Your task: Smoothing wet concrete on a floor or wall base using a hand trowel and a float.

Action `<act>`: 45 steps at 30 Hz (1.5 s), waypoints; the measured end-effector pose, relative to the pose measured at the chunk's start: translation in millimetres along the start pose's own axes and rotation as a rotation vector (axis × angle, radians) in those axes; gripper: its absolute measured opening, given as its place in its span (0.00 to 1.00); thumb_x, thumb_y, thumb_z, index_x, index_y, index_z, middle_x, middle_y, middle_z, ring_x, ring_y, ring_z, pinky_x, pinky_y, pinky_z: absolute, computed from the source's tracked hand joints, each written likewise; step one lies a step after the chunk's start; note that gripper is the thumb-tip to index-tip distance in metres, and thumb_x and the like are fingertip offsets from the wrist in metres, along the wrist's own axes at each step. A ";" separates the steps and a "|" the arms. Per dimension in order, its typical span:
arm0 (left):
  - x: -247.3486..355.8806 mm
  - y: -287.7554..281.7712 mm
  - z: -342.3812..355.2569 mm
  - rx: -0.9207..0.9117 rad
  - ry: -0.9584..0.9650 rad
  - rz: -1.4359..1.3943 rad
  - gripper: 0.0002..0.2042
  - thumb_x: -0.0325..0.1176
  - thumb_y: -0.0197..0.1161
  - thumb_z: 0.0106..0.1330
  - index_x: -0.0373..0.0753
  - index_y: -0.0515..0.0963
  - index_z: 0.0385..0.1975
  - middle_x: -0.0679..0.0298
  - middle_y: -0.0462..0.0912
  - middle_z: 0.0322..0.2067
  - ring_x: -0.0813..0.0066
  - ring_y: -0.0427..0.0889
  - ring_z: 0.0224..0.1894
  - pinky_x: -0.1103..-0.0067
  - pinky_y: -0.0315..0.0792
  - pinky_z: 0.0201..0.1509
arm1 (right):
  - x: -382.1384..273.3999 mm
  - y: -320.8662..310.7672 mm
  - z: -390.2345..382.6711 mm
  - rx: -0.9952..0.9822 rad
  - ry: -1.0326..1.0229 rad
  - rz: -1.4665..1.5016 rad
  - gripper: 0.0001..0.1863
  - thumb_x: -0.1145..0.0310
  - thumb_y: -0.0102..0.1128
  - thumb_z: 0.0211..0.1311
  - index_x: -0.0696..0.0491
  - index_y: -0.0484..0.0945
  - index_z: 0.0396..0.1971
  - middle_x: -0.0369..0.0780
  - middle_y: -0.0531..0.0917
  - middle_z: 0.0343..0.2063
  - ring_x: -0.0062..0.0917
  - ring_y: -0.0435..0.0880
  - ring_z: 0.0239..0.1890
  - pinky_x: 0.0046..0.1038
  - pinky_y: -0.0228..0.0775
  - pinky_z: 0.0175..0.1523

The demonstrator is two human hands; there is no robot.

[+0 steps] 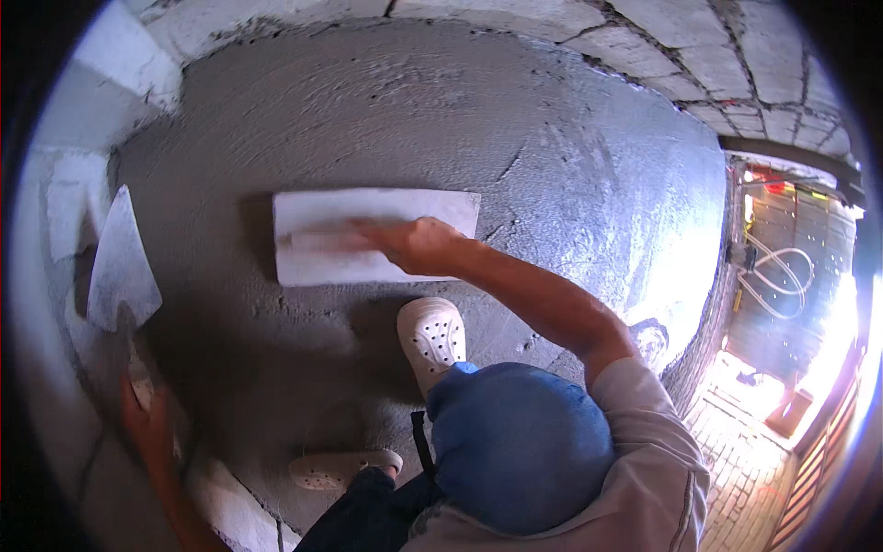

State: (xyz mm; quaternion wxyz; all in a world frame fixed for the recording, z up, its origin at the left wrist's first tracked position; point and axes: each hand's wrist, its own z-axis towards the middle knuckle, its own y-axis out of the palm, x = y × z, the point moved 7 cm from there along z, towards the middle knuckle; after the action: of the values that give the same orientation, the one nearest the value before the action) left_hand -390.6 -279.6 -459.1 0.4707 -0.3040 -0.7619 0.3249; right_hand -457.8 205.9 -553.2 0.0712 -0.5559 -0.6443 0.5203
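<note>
At the far left a grey, pointed trowel (pixel 120 267) is standing blade-up against the pale blocks (pixel 78 198) that are edging the wet grey plaster (pixel 386 120), and the left hand (pixel 147 423) is closing around its handle low in the shadow, fingers wrapped tight. No packages or labels are showing on this side. Moving toward the middle, a white rectangular float (pixel 368 235) is lying flat against the plastered surface, its long side running level, and the right hand (pixel 414 244) is gripping the handle on its face, fingers curled shut over it, the bare forearm reaching in from the lower right. Just below the float a white perforated clog (pixel 430 336) is resting on the plaster, and a second clog (pixel 342 467) is sitting lower down beside a dark trouser leg. A blue-capped head (pixel 520 446) and pale sleeve (pixel 658 451) are filling the lower centre. At the far right, sunlight is falling on a brick floor (pixel 736 432), with pale looped hose (pixel 782 271) hanging against a dark slatted wall
</note>
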 end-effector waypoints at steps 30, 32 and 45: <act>31.8 -13.6 -41.2 -0.142 -0.051 0.103 0.23 0.26 0.57 0.56 0.27 0.67 0.53 0.51 0.74 0.46 0.65 0.72 0.50 0.73 0.64 0.56 | 227.6 -77.6 -122.4 0.866 0.711 0.090 0.24 0.57 0.53 0.60 0.51 0.69 0.54 0.52 0.78 0.44 0.49 0.77 0.48 0.41 0.68 0.53; 47.6 -9.6 -43.9 -0.145 -0.035 0.056 0.22 0.26 0.57 0.56 0.27 0.67 0.52 0.52 0.75 0.46 0.66 0.72 0.49 0.73 0.64 0.55 | 179.9 -99.4 -69.2 0.829 0.481 0.089 0.25 0.55 0.53 0.59 0.50 0.69 0.54 0.54 0.79 0.42 0.51 0.76 0.49 0.42 0.68 0.53; 1.6 -3.0 -59.7 -0.040 -0.059 -0.085 0.27 0.27 0.55 0.56 0.25 0.62 0.58 0.50 0.72 0.52 0.66 0.71 0.53 0.76 0.62 0.58 | 300.1 -14.9 -247.6 0.875 0.790 -0.202 0.20 0.61 0.58 0.54 0.55 0.71 0.45 0.47 0.77 0.38 0.44 0.78 0.37 0.40 0.72 0.45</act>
State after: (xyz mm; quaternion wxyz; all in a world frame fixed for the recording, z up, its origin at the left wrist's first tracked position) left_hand -337.1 -267.8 -435.2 0.4553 -0.2708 -0.7940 0.2982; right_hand -412.9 591.9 -577.1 0.5769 -0.5624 -0.3447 0.4817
